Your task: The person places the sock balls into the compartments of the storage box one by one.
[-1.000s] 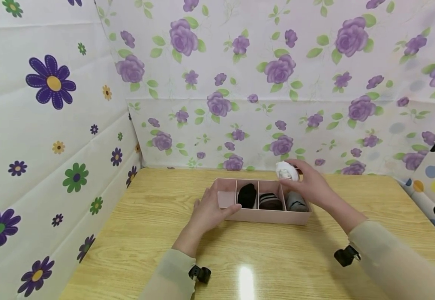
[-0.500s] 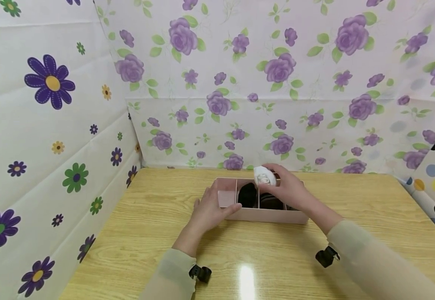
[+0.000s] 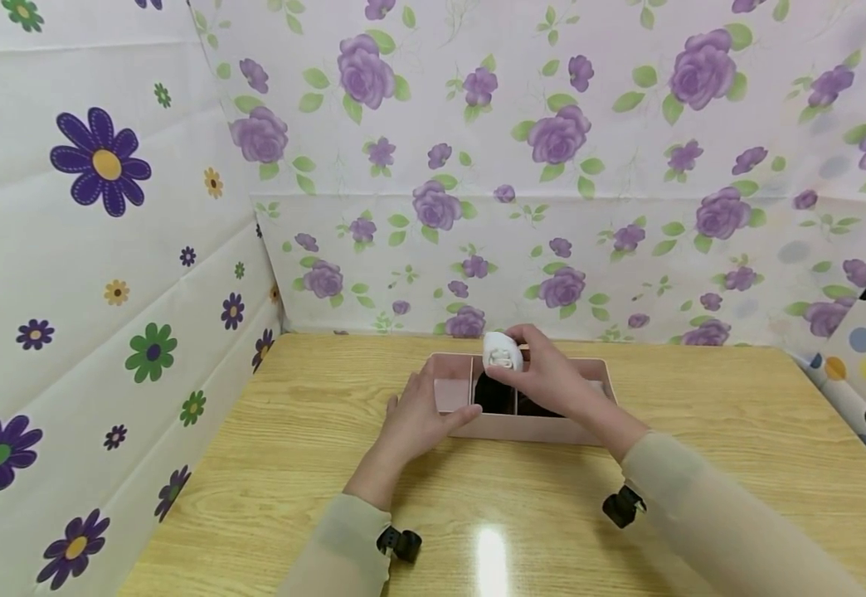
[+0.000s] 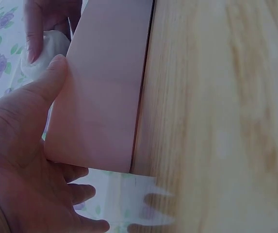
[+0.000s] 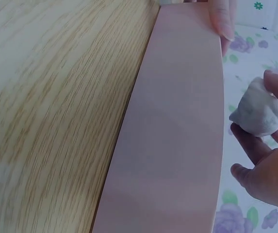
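My right hand (image 3: 548, 373) pinches a rolled white sock (image 3: 503, 352) between thumb and fingers. It holds the sock above a pink divided box (image 3: 511, 428), over the compartment with a black rolled sock (image 3: 493, 395). In the right wrist view, the white sock (image 5: 259, 109) sits in the fingertips, apart from the box wall. My left hand (image 3: 415, 419) rests on the box's left end, thumb over the front rim. Its fingers (image 4: 83, 194) extend fairly straight past that end in the left wrist view. A dark sock (image 3: 536, 405) in the third compartment is partly covered by my right hand.
The box stands on a wood-grain table (image 3: 313, 464) near its back edge. The leftmost compartment (image 3: 451, 395) shows its pale floor. A flowered cloth (image 3: 433, 166) hangs behind the table, and another (image 3: 149, 274) runs along the left side.
My right hand has carried the white sock leftward along the box, from over its right end to over the black sock. My left hand has stayed at the left end.
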`<control>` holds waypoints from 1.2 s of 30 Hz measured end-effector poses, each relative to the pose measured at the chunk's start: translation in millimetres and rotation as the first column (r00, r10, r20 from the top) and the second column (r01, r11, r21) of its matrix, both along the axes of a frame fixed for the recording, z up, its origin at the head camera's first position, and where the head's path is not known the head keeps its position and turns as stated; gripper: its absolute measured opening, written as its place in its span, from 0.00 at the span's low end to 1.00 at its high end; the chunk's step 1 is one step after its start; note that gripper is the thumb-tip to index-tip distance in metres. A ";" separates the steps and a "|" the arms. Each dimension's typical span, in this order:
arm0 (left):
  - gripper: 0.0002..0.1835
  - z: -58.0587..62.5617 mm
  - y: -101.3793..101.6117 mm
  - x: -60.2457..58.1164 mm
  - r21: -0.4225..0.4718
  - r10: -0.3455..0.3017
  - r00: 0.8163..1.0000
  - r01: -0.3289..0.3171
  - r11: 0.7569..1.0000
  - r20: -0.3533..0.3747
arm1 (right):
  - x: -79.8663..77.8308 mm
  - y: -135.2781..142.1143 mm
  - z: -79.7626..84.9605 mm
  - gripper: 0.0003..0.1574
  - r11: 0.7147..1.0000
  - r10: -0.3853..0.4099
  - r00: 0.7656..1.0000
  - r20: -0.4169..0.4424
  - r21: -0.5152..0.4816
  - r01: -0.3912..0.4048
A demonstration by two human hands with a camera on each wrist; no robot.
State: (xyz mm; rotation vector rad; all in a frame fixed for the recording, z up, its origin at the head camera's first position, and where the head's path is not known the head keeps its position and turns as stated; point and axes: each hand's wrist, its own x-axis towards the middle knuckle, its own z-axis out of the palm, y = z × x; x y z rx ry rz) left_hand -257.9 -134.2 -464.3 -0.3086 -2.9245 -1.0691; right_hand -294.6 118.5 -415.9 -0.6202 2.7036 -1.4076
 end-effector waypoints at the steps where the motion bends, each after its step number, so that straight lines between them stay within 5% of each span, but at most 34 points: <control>1: 0.66 0.4 0.1 0.3 -0.002 -0.001 1.000 0.001 1.000 0.000 | -0.2 -1.9 0.2 0.41 1.000 0.002 1.000 0.006 -0.011 -0.002; 24: 0.66 -3.4 -0.4 2.2 0.011 0.001 1.000 -0.001 1.000 -0.005 | -2.5 -32.6 -11.9 0.33 0.998 -0.008 0.998 0.064 -0.060 0.012; 36: 0.66 -2.1 -1.3 0.5 -0.003 -0.006 1.000 0.006 1.000 -0.014 | -11.8 -37.5 -18.7 0.17 0.999 0.036 0.997 -0.064 0.012 -0.035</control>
